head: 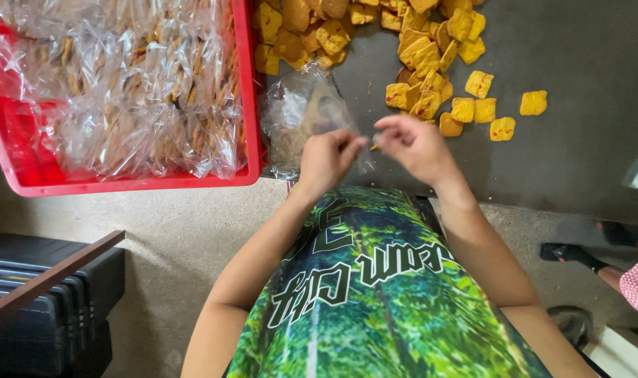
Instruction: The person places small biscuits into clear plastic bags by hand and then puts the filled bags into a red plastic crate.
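Green shirt [375, 294] below; both hands' [326, 157] [417, 143] grips pinch a clear bag [301, 115] shut.

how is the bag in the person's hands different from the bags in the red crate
The bag in the hands is a single one, lying on the dark table and held at its edge by the left hand and right hand. The bags in the red crate are many, heaped together, untouched. The crate bags show long brown sticks; what the held bag contains is unclear. All are clear plastic.
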